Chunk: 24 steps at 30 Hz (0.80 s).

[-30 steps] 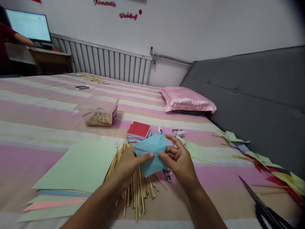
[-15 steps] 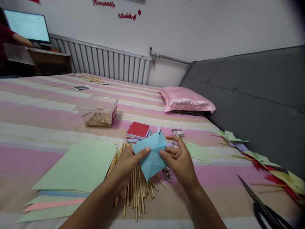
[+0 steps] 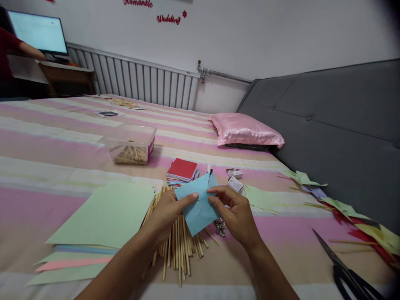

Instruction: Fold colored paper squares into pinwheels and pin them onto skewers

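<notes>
A folded light blue paper (image 3: 197,204) is held just above the striped bedspread between both hands. My left hand (image 3: 168,212) pinches its left side with the thumb lying across the middle fold. My right hand (image 3: 235,212) grips the right side, its fingers curled over the top right flap. Under the paper and my left hand lies a pile of wooden sticks (image 3: 178,246). A small silvery cluster (image 3: 220,227) lies beside the sticks, below my right hand.
Coloured paper sheets (image 3: 103,216) are stacked at the left. A stack of red paper squares (image 3: 182,170), a clear box of sticks (image 3: 131,146), a pink pillow (image 3: 246,132), black scissors (image 3: 346,271) and paper scraps (image 3: 356,216) lie around. Another person's arm (image 3: 28,50) reaches toward a monitor at far left.
The blue paper's top right flap has been folded down toward the centre by my right fingers. Both hands stayed in place over the sticks.
</notes>
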Available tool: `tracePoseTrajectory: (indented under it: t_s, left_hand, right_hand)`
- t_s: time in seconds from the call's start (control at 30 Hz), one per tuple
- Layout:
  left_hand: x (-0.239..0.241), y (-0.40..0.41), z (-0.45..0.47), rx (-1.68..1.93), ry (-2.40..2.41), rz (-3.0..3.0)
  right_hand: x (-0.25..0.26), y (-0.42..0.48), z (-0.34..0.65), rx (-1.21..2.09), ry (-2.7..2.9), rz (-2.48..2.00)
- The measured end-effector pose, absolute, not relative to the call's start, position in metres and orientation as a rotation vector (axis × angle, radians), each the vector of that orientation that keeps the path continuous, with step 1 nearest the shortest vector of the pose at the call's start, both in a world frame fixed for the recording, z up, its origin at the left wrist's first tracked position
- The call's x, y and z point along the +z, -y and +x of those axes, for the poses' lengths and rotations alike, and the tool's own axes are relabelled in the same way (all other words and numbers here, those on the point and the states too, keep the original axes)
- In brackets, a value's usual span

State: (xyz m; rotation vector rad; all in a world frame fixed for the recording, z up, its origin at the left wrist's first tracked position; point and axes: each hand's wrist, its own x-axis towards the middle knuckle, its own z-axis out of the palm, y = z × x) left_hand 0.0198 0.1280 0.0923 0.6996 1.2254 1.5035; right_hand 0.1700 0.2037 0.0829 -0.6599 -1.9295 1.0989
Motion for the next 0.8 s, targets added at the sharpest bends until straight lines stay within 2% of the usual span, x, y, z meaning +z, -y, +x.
tracePoseTrajectory:
  t_s: [0.8]
  left_hand:
    - [0.085,-0.128,0.02,1.493,-1.219,0.774]
  right_hand:
    - [0.089,-0.198,0.17,0.839,2.025,-0.659]
